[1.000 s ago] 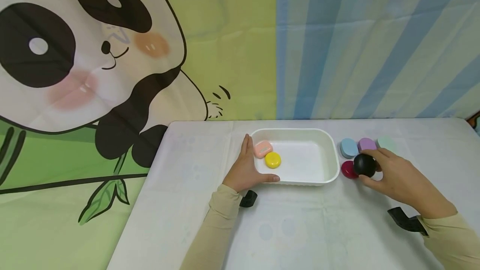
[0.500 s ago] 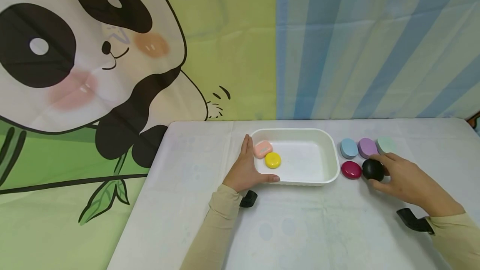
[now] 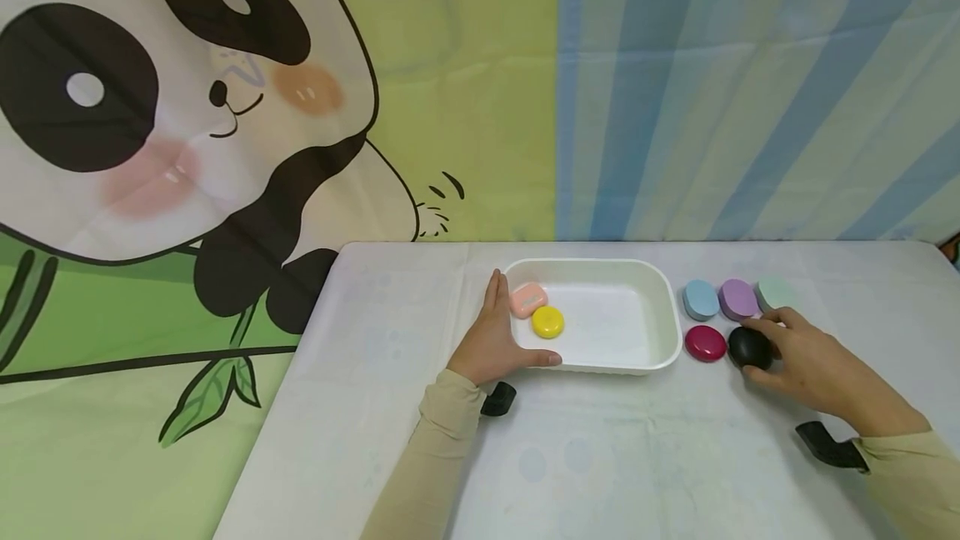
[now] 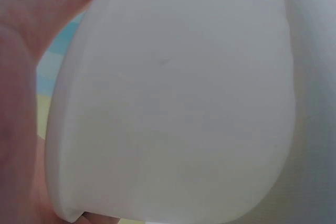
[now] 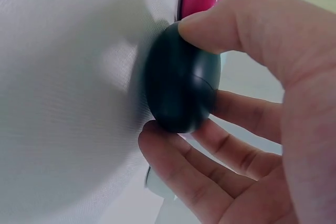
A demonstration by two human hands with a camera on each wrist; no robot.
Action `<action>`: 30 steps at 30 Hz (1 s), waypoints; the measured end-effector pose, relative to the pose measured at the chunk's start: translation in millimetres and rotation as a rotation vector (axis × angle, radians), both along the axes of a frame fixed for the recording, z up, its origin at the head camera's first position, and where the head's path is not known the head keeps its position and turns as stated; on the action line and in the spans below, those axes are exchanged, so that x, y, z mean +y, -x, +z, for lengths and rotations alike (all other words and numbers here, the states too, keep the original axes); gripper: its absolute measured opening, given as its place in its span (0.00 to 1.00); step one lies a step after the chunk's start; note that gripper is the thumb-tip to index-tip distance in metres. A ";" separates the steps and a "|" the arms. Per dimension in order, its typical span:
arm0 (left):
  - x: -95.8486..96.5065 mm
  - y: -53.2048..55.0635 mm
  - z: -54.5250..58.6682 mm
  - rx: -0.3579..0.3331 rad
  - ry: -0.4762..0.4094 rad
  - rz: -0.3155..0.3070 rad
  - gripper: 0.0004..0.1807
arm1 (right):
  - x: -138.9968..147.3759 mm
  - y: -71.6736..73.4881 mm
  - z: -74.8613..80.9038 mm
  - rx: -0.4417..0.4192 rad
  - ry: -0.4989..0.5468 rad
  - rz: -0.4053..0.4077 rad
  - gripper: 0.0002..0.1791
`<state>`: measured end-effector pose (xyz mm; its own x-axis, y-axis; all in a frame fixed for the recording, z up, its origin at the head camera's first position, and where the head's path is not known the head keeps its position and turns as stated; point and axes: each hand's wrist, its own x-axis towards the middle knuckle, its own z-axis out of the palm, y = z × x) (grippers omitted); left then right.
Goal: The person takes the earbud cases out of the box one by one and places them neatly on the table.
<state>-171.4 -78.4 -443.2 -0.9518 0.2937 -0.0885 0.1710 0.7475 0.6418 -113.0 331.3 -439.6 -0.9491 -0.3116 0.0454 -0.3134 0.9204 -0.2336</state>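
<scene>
My left hand (image 3: 491, 344) rests against the left front corner of a white tray (image 3: 645, 370), fingers straight along its left end and thumb along the front rim. Up close, the left wrist view shows the tray's pale wall (image 4: 173, 98). Inside the tray are a pink piece (image 3: 528, 300) and a round yellow piece (image 3: 547, 322). To the tray's right, my right hand (image 3: 813, 369) holds a smooth black rounded piece (image 3: 750, 347) between thumb and fingers, low at the tabletop. A glossy dark-red rounded piece (image 3: 705, 343) lies just left of it.
Behind the red and black pieces sit a blue piece (image 3: 701, 300), a purple piece (image 3: 738, 299) and a pale green piece (image 3: 775, 293) in a row. A white cloth covers the table (image 3: 585, 473); a panda-print curtain (image 3: 465, 65) hangs behind it.
My right hand has moved the black piece rightward and slightly nearer, from overlapping the red piece to beside it. The left hand and tray have stayed put; the head view has shifted slightly.
</scene>
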 end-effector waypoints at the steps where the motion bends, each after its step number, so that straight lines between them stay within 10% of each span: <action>1: 0.1 0.3 0.2 0.002 0.002 -0.001 0.81 | 0.3 0.2 0.1 0.010 0.001 0.003 0.36; 15: 1.5 5.5 2.3 0.018 -0.021 -0.001 0.81 | -6.4 -0.1 22.2 0.030 -0.026 -0.043 0.37; 30: 0.4 -0.6 -1.9 -0.003 -0.040 0.005 0.80 | -83.9 12.9 45.4 0.234 0.096 0.020 0.27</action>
<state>-170.8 -78.0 -445.1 -0.9530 0.2923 -0.0793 0.1656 0.7221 0.6717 -125.9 247.4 -394.2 -0.9032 -0.3137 0.2930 -0.3868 0.8908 -0.2384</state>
